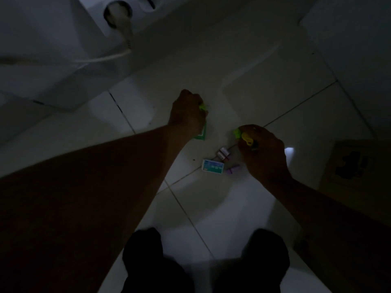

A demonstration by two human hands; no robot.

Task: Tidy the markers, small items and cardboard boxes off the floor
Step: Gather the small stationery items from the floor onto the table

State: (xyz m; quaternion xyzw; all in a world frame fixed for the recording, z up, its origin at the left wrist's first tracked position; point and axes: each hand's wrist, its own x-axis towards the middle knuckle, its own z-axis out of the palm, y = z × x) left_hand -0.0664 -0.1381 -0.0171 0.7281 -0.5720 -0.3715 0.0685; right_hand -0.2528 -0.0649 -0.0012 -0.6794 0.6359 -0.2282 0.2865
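Lime-green and yellow glow in the dim light: our left grip (187,111) is curled round a lime-green item (202,107), and our right grip (263,153) clutches yellow and green markers (245,138). On the white floor tiles (211,208) between them lie a small blue-and-white box (212,166), two pale cylinders (223,153) and a purple piece (232,169). A cardboard box (355,166) sits to our right.

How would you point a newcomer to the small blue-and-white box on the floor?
Start on the white tiled floor. The box lies just left of the right hand, near its wrist. It is the only flat rectangle there, blue and white; its neighbours are small round tubes, one purple.
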